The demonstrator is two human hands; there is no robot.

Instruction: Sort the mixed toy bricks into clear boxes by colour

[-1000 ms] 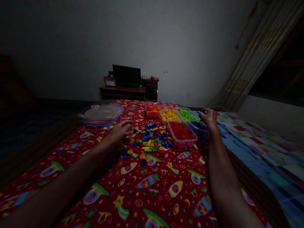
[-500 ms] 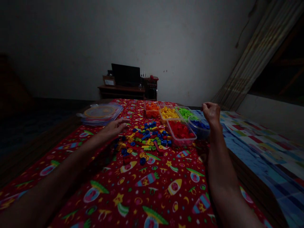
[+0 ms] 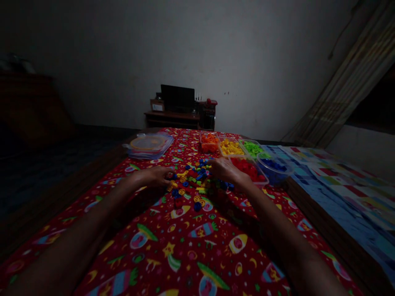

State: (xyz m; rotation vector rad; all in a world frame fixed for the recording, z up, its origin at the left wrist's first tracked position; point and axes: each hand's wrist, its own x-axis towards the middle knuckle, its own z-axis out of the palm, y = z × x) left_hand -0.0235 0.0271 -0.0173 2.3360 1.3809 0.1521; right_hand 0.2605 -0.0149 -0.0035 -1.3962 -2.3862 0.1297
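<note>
A loose pile of toy building blocks and small wheels (image 3: 202, 190) in blue, yellow, green and red lies on the red patterned cloth (image 3: 188, 250). At the pile's left edge is my left hand (image 3: 156, 176), its thumb and fingers parted around a few dark and yellow pieces. My right hand (image 3: 225, 168) reaches over the right side of the pile, just left of the tub of red pieces (image 3: 247, 167). Its fingertips point down among the blocks and are mostly hidden, so whether it pinches one does not show.
Behind the pile stand tubs of orange (image 3: 210, 144), yellow (image 3: 231, 147) and green pieces (image 3: 252, 149), with a round tub of blue pieces (image 3: 274, 167) at the right. Stacked lids (image 3: 149, 144) lie at the far left. A bed (image 3: 333, 176) adjoins the table's right side.
My right hand has come from above the blue tub, leftward and down to the pile. My left hand has lowered to the pile's left edge. The view has turned slightly left.
</note>
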